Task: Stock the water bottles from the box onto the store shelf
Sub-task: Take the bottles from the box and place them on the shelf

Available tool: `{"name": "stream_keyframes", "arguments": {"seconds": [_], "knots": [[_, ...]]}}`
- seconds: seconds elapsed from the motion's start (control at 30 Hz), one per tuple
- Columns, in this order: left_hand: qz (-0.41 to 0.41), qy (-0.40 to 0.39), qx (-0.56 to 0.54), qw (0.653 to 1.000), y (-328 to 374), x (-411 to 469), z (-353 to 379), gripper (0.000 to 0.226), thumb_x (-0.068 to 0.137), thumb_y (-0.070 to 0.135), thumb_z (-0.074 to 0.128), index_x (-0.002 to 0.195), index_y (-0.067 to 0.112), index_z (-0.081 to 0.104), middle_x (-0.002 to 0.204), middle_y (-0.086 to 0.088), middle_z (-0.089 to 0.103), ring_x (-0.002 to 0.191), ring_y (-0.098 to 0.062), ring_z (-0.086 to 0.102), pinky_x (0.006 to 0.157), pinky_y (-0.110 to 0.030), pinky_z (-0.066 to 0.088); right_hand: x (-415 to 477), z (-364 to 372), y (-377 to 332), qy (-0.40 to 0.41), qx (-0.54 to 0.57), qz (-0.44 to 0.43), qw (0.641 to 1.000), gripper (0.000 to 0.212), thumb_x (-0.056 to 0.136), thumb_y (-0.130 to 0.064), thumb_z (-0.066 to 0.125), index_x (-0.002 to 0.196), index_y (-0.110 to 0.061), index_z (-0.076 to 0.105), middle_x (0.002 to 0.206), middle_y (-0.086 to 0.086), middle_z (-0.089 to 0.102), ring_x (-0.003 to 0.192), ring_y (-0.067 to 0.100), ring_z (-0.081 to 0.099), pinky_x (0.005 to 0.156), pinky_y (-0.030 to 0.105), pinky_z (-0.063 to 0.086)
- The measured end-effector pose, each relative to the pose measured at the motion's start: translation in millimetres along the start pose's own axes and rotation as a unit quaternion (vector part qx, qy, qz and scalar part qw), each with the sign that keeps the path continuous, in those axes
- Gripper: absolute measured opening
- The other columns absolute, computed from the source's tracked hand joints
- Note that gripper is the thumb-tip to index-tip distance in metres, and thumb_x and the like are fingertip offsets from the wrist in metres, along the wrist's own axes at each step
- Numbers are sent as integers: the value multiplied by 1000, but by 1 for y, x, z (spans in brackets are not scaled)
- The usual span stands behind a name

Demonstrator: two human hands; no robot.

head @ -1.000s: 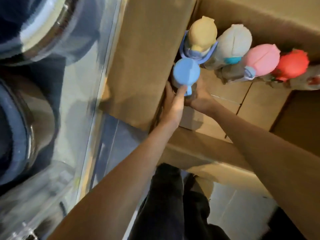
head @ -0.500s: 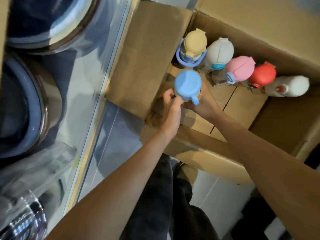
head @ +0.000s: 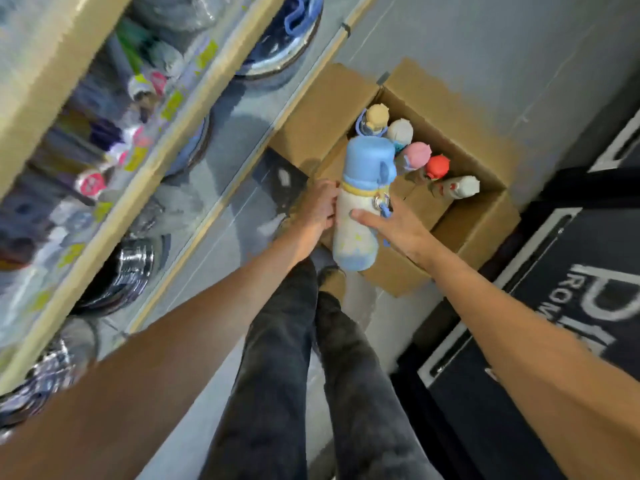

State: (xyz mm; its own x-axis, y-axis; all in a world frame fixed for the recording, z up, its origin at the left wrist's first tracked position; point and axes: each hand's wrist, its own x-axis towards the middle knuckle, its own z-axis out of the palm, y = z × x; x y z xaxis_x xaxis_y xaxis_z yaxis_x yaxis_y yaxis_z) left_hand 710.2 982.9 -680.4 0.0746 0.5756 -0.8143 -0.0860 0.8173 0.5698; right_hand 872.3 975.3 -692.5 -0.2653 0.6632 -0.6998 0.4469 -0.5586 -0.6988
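1. The bottle [head: 360,206], blue cap uppermost, is upright over the 7 o'clock corner of the box [head: 478,216].
2. The left hand [head: 320,206] grips its body from 9 o'clock, fingers curled.
3. The right hand [head: 394,226] clasps it from 3 o'clock, thumb across the front.
4. Five other bottles [head: 417,154] stand inside the box, lined from 11 towards 4 o'clock.
5. The shelf [head: 104,216] lies at 9 o'clock, its wares blurred.

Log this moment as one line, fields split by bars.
held: blue-capped bottle | grip: left hand, right hand | box: five bottles inside | shelf: bottle not placed yet
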Motion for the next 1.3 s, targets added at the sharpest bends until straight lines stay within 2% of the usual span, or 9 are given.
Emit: {"name": "stream_keyframes", "arguments": {"seconds": [0.07,0.13,0.37,0.5,0.7,0.9,1.07,1.17,1.3], "knots": [[-5,-20,5,1000,0,-67,-16,16,73,30,44,84,20,50,90,-11,48,77,-19,50,62,-23,39,-45,23,-28,-41,-39,12,998,32,85,-45,66,112,-28,61,78,-6,68,51,2,53,53,19,43],[3,-41,14,999,-9,-124,-37,31,75,36,41,98,19,54,100,-11,53,89,-21,58,72,-27,47,-77,45,-50,-83,-86,9,993,29,85,-50,64,106,-31,62,88,3,69,55,8,53,55,24,43],[-9,101,-39,994,-65,-282,-117,34,99,32,36,124,14,52,119,-8,59,101,-23,58,95,-39,45,-175,160,-114,-211,-248,-28,945,25,91,-42,60,110,-26,59,76,-13,60,41,-6,50,50,18,40],[-5,151,-104,983,-118,-377,-157,18,97,31,42,106,19,52,107,-5,60,83,-16,58,82,-32,44,-229,246,-122,-271,-328,-62,903,34,86,-51,61,112,-29,60,100,-2,70,59,7,60,55,27,50],[90,220,-198,951,-232,-520,-225,17,98,23,45,92,18,59,76,7,65,62,-6,63,51,-13,51,-334,393,-119,-314,-400,-143,849,33,88,-48,61,104,-20,66,89,13,69,60,19,55,53,29,46],[136,278,-165,937,-306,-644,-303,32,95,23,50,121,6,55,92,-1,61,77,-12,63,59,-18,50,-423,530,-121,-356,-390,-197,826,13,88,-43,64,87,-30,66,68,-8,68,50,13,55,50,28,44],[151,360,-160,907,-355,-717,-358,29,98,16,45,126,10,45,100,-2,59,73,-6,57,46,-8,46,-463,633,-131,-390,-420,-200,795,58,75,-56,66,101,-5,62,86,24,66,49,23,49,48,33,43],[150,409,-175,883,-382,-745,-392,38,92,22,51,128,16,41,107,-3,59,87,-15,58,58,-20,49,-484,687,-137,-416,-427,-240,766,39,84,-54,62,103,-19,64,82,10,70,46,17,53,50,32,44],[145,450,-186,861,-419,-784,-445,40,89,21,53,127,12,43,110,-9,59,85,-17,57,62,-26,47,-500,768,-142,-440,-442,-263,736,40,84,-53,61,97,-16,67,93,16,72,85,41,67,80,53,51]]}}
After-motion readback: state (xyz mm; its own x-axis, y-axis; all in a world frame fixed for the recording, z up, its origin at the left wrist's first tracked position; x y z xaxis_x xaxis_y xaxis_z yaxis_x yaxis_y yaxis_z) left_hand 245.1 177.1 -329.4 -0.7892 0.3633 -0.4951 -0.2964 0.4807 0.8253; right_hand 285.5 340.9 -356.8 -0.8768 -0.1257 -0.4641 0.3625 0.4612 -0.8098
